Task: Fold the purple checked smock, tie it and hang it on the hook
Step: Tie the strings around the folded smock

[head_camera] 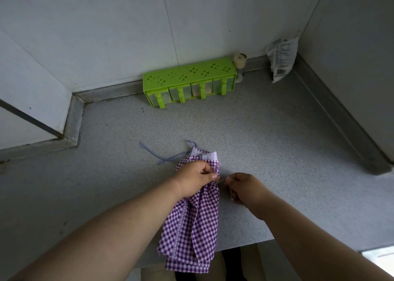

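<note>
The purple checked smock [191, 227] lies folded into a long narrow strip on the grey counter [266, 142], its lower end hanging over the front edge. My left hand [196, 179] pinches the cloth bunched near its upper part. My right hand [245, 186] is just to the right, fingers closed on a thin tie string pulled taut between the two hands. A loose light-blue tie string [158, 156] trails on the counter to the upper left of the smock. No hook is in view.
A green spice rack [189, 82] with several clear drawers stands against the back wall. A small jar [239, 64] sits beside it, and a white plastic packet [281, 61] leans in the right corner. Walls close in the counter on the left, back and right.
</note>
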